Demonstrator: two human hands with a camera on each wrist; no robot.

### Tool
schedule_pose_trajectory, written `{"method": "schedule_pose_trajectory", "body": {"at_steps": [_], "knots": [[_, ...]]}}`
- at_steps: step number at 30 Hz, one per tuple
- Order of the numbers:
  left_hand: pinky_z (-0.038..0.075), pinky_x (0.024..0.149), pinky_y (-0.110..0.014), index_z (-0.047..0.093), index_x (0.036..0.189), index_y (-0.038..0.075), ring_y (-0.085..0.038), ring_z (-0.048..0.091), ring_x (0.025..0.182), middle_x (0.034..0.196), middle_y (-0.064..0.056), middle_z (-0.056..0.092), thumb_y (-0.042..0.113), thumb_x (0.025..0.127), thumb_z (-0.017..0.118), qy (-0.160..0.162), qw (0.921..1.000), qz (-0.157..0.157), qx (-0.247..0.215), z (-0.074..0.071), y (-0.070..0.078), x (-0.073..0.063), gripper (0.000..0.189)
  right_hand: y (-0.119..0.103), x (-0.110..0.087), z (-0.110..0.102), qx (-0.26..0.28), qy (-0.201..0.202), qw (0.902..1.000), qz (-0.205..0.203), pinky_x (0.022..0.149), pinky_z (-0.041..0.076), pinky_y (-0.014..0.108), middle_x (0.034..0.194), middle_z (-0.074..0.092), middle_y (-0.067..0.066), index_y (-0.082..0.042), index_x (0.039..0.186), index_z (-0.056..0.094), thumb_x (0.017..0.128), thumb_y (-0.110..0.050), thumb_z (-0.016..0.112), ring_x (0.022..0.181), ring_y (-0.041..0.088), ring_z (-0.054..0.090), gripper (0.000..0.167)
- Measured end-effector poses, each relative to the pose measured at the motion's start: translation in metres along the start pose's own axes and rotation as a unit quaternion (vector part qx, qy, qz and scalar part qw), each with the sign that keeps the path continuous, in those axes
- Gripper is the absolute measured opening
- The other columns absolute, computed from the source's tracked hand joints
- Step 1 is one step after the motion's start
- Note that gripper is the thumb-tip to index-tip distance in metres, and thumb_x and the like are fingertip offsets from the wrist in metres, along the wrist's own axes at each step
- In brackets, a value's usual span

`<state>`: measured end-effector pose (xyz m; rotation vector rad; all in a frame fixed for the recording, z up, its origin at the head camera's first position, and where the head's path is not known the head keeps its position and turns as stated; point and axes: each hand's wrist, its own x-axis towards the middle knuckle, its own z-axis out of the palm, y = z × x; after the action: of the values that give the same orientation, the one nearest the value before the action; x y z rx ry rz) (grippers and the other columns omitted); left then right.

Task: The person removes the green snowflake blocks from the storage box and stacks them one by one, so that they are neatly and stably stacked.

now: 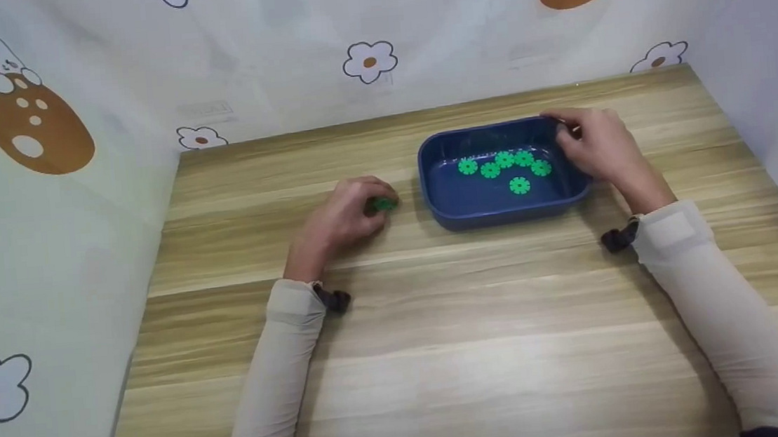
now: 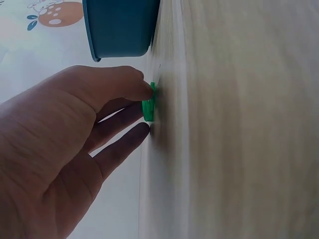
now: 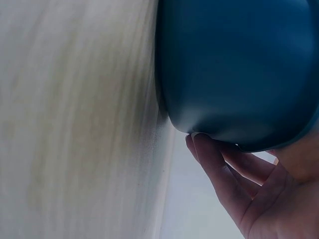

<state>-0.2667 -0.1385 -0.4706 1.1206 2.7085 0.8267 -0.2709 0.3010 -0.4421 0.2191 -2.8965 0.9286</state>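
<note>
My left hand [image 1: 350, 211] is just left of a dark blue rectangular tub [image 1: 494, 218]. Between its thumb and fingers it pinches a green notched plastic disc [image 2: 149, 107], seen nearly edge-on close over the tabletop in the left wrist view. My right hand [image 1: 604, 143] holds the tub at its far right corner, thumb over the rim and fingers along the outer wall [image 3: 239, 84]. Several more green notched discs lie flat on the tub's floor, one of them [image 1: 519, 185] nearer the front than the others.
The tub stands on a wood-grain table [image 1: 443, 354], towards the back right. A pale wall covering [image 1: 276, 59] printed with flowers and a rabbit borders the table at the back and left. A plain pale wall [image 1: 756, 74] runs along the right.
</note>
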Motion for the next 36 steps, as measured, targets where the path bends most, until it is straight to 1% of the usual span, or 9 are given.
{"method": "schedule_pose_trajectory", "body": {"at_steps": [4,8,10,12,16,18,24,30,36], "knots": [[0.058,0.109,-0.040,0.081,0.119,0.005,-0.026,0.072,0.123,0.123,-0.009,0.079,-0.002,0.088,0.070,0.001,1.0000,0.003,0.000,0.0003,0.0000,-0.0004,0.034,0.0000,-0.0002,-0.0004,0.002,-0.003,1.0000,0.002,0.082,0.055,0.047,0.132,0.074,0.025,-0.017,0.148,0.068,0.106,-0.012,0.050,0.104,0.035,0.069,0.046],[0.055,0.114,-0.040,0.080,0.121,0.006,-0.027,0.070,0.129,0.130,-0.011,0.077,-0.001,0.089,0.072,-0.001,1.0000,-0.003,-0.005,0.0004,0.0004,-0.0008,0.034,0.0002,-0.0002,-0.0008,0.003,-0.004,1.0000,0.004,0.075,0.051,0.033,0.130,0.074,0.025,-0.018,0.148,0.068,0.106,-0.013,0.051,0.101,0.034,0.067,0.046],[0.055,0.114,-0.041,0.080,0.121,0.005,-0.028,0.069,0.130,0.131,-0.012,0.076,0.000,0.090,0.073,0.001,1.0000,-0.006,-0.007,0.0005,0.0001,-0.0010,0.033,0.0005,-0.0002,-0.0007,0.002,-0.003,1.0000,0.003,0.071,0.048,0.029,0.127,0.074,0.025,-0.018,0.148,0.068,0.106,-0.012,0.051,0.099,0.034,0.067,0.046],[0.057,0.112,-0.042,0.080,0.120,0.005,-0.028,0.070,0.127,0.130,-0.013,0.076,0.000,0.090,0.074,0.005,0.9999,-0.007,-0.009,0.0005,-0.0003,-0.0012,0.031,0.0007,-0.0003,-0.0004,0.002,-0.001,1.0000,0.003,0.072,0.048,0.031,0.126,0.074,0.024,-0.019,0.148,0.069,0.106,-0.013,0.051,0.099,0.034,0.067,0.046],[0.060,0.105,-0.041,0.080,0.119,0.005,-0.027,0.072,0.119,0.124,-0.011,0.077,0.000,0.091,0.075,0.012,0.9998,-0.011,-0.013,0.0006,-0.0009,-0.0020,0.029,0.0012,-0.0003,0.0004,0.004,-0.001,1.0000,0.005,0.081,0.054,0.044,0.128,0.075,0.024,-0.019,0.148,0.068,0.106,-0.013,0.050,0.104,0.035,0.069,0.046],[0.060,0.103,-0.041,0.079,0.120,0.006,-0.026,0.072,0.116,0.122,-0.011,0.077,0.001,0.091,0.076,0.012,0.9997,-0.015,-0.014,0.0007,-0.0009,-0.0023,0.029,0.0015,-0.0002,0.0005,0.005,-0.003,1.0000,0.007,0.084,0.054,0.047,0.131,0.074,0.023,-0.019,0.149,0.068,0.106,-0.014,0.050,0.107,0.035,0.069,0.046],[0.060,0.103,-0.040,0.079,0.122,0.007,-0.025,0.071,0.116,0.123,-0.010,0.077,0.003,0.092,0.076,0.007,0.9995,-0.025,-0.017,0.0003,-0.0005,-0.0023,0.031,0.0015,0.0000,-0.0004,0.004,-0.007,0.9999,0.009,0.083,0.053,0.045,0.134,0.073,0.023,-0.020,0.150,0.067,0.107,-0.013,0.050,0.106,0.035,0.068,0.047],[0.059,0.105,-0.041,0.079,0.122,0.007,-0.026,0.071,0.118,0.124,-0.011,0.077,0.002,0.091,0.076,0.005,0.9993,-0.026,-0.026,-0.0004,-0.0003,-0.0023,0.031,0.0014,0.0003,-0.0007,0.005,-0.009,0.9999,0.010,0.086,0.053,0.050,0.135,0.072,0.023,-0.019,0.150,0.067,0.107,-0.013,0.050,0.107,0.036,0.067,0.047],[0.058,0.107,-0.041,0.079,0.122,0.007,-0.025,0.070,0.119,0.124,-0.010,0.077,0.003,0.092,0.075,0.002,0.9994,-0.027,-0.024,-0.0002,-0.0002,-0.0022,0.031,0.0006,0.0001,-0.0008,0.008,-0.013,0.9998,0.016,0.088,0.054,0.051,0.138,0.071,0.023,-0.020,0.151,0.066,0.107,-0.014,0.050,0.108,0.035,0.066,0.047]]}}
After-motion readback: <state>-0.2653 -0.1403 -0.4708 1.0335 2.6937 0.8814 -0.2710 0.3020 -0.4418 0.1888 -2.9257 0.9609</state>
